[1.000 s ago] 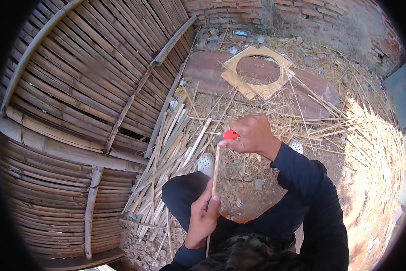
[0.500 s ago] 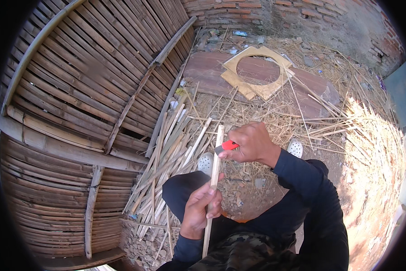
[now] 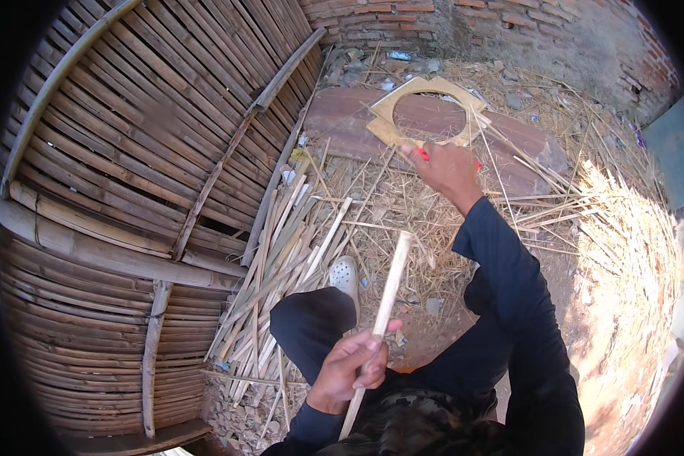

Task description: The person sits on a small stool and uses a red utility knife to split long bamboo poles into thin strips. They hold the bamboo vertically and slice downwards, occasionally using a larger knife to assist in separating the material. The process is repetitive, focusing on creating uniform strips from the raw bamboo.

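My left hand [image 3: 349,372] is closed around the lower part of a pale bamboo strip [image 3: 390,289], which slants up and away from my lap. Farther out, my right hand [image 3: 448,175] grips a red-handled knife [image 3: 423,154]. Only bits of red show between and beside the fingers; the blade cannot be made out. The knife is well apart from the strip's far end. Just beyond the right hand lies a board with a large round hole [image 3: 384,131], its near edge partly covered by that hand.
A heap of split bamboo strips [image 3: 281,262] lies left of my legs. Loose straw and shavings [image 3: 403,197] cover the ground around a flat brown slab [image 3: 338,118]. A bamboo slat wall [image 3: 129,152] stands at left, a brick wall [image 3: 539,38] at the back.
My right hand has moved from the strip's upper part far outward with the knife. The strip in my left hand now leans more to the right.
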`<act>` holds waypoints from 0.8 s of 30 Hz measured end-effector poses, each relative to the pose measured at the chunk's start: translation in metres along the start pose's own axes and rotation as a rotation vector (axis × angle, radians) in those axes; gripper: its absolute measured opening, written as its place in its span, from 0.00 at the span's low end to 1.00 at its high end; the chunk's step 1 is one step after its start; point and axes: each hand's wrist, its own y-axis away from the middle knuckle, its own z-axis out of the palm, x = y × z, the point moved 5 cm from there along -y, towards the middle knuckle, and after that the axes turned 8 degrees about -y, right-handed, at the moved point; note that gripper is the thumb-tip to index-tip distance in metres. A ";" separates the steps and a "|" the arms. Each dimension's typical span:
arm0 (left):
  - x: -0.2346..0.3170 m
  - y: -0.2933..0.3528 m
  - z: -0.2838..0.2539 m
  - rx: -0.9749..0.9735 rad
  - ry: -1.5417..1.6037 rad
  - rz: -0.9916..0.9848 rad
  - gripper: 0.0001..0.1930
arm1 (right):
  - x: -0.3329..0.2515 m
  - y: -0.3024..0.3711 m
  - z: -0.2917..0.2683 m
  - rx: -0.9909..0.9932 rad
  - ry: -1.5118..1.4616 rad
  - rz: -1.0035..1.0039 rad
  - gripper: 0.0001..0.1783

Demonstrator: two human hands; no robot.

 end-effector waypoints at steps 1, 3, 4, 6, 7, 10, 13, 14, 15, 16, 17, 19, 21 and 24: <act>-0.011 0.011 0.015 -0.033 -0.048 -0.096 0.22 | 0.050 -0.013 0.000 0.017 -0.082 0.106 0.38; 0.005 0.007 -0.002 0.046 0.056 0.015 0.22 | 0.079 -0.027 -0.014 0.081 -0.255 0.211 0.39; 0.010 0.006 -0.021 0.078 0.194 0.113 0.22 | 0.064 -0.015 -0.018 0.044 -0.327 0.194 0.39; 0.014 -0.003 -0.031 0.130 0.165 0.146 0.22 | 0.020 0.008 -0.023 -0.023 -0.432 0.049 0.38; 0.016 -0.006 -0.028 0.126 0.141 0.144 0.22 | -0.011 0.021 -0.023 -0.053 -0.466 -0.069 0.37; 0.020 -0.008 -0.023 0.122 0.107 0.144 0.22 | -0.079 0.063 -0.031 -0.097 -0.442 -0.396 0.33; 0.023 -0.009 -0.022 0.123 0.108 0.146 0.21 | -0.097 0.077 -0.036 -0.079 -0.434 -0.496 0.32; 0.023 -0.008 -0.023 0.130 0.112 0.145 0.21 | -0.095 0.072 -0.034 -0.064 -0.415 -0.470 0.32; 0.024 -0.008 -0.022 0.143 0.089 0.145 0.21 | -0.091 0.068 -0.034 -0.051 -0.388 -0.447 0.31; 0.025 -0.007 -0.021 0.156 0.066 0.146 0.21 | -0.089 0.068 -0.032 -0.055 -0.385 -0.443 0.31; 0.025 -0.007 -0.020 0.169 0.044 0.147 0.21 | -0.088 0.069 -0.029 -0.060 -0.383 -0.439 0.31; 0.027 -0.006 -0.019 0.204 -0.022 0.155 0.21 | -0.094 0.076 -0.033 -0.074 -0.412 -0.506 0.31; 0.028 -0.004 -0.017 0.252 -0.085 0.158 0.20 | -0.096 0.076 -0.034 -0.057 -0.399 -0.525 0.31; 0.028 -0.001 -0.016 0.301 -0.147 0.156 0.20 | -0.087 0.065 -0.027 -0.021 -0.356 -0.482 0.31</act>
